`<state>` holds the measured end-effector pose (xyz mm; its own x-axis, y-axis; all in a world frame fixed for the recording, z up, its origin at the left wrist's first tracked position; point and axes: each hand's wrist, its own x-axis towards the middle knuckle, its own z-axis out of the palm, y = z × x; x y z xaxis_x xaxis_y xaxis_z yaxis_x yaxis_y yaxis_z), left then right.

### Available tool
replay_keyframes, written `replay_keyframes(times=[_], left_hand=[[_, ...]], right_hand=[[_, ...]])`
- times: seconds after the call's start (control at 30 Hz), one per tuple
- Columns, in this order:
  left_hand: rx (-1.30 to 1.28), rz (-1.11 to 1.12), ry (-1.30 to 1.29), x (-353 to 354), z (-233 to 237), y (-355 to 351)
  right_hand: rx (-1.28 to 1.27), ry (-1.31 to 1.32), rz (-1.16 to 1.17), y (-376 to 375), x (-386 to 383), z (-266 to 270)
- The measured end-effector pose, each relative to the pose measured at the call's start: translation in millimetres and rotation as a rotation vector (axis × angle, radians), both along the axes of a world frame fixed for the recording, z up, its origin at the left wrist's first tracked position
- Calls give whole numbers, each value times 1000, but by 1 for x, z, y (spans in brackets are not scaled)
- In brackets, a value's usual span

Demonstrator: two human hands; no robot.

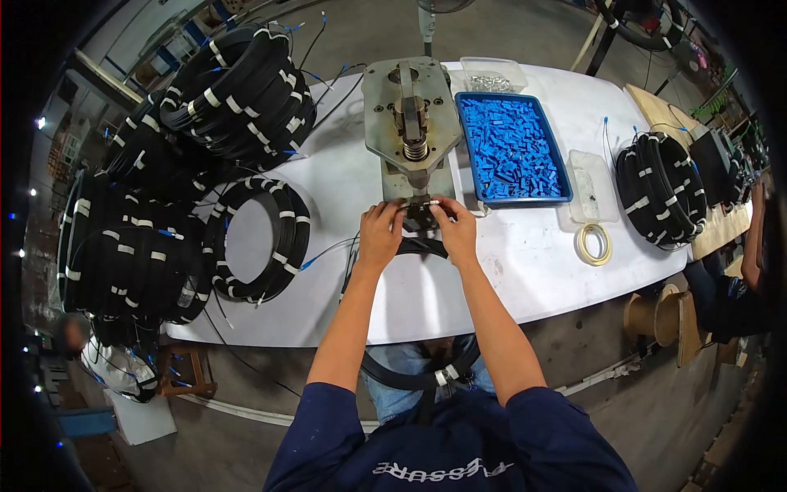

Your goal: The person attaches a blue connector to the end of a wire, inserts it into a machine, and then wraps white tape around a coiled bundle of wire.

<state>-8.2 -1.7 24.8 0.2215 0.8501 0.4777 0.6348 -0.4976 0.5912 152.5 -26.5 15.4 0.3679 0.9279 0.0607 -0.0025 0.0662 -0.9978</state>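
Both of my hands are at the foot of a metal bench press, one on each side of its ram. My left hand is closed in a pinch by the die; what lies in its fingertips is too small to make out. Between thumb and forefinger, my right hand pinches a small white cable end under the ram. A coil of black cable hangs over the table's front edge between my forearms and rests on my lap, bound with white tape.
Taped coils of black cable pile up on the left, with a single coil lying flat. To the right are a blue tray of blue clips, a clear box of metal parts, a tape roll and another coil. A person's arm shows far right.
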Motion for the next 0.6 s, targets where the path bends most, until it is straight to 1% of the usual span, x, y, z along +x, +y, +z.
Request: replay_keyframes(times=[0.03,0.07,0.13,0.27,0.33,0.47,0.53,0.6], left_hand=[[-57,16,-31,-1,0,1],[-60,14,-29,-1,0,2],[37,-20,-39,-2,-1,4],[81,6,30,-4,-5,9],[0,-32,-24,-5,-5,9],[-35,-17,-36,5,3,8],[123,26,4,13,3,5],[129,43,-6,13,-2,2]], right_hand=[[11,-9,-1,1,-1,-2],[7,-7,-2,1,-1,-3],[-5,-9,0,1,-3,1],[-90,-32,11,2,-3,3],[-14,-122,52,1,-3,0],[-79,-90,36,4,-2,-2],[-62,-110,24,4,-2,-4],[-56,-111,28,4,-1,-4]])
